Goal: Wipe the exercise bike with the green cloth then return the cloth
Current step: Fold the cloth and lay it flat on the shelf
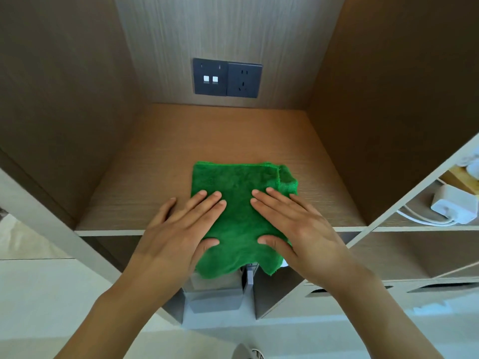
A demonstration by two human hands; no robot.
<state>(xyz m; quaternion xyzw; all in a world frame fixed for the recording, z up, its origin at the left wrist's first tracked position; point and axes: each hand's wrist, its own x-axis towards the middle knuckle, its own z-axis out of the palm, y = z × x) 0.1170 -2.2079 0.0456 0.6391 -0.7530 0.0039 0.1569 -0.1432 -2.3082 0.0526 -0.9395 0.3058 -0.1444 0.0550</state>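
Note:
A folded green cloth (238, 193) lies on the wooden shelf (155, 177) inside a cabinet niche, its near edge hanging over the shelf's front lip. My left hand (178, 226) lies flat with straight fingers on the cloth's left side, the thumb underneath the overhanging edge. My right hand (293, 226) lies flat on the cloth's right side, the thumb on the cloth near the front lip. The exercise bike is not in view.
A dark socket panel (226, 77) sits on the niche's back wall. Wooden side walls close the niche left and right. A white charger with cables (452, 206) lies in the neighbouring compartment on the right. A grey box (215, 296) stands below the shelf.

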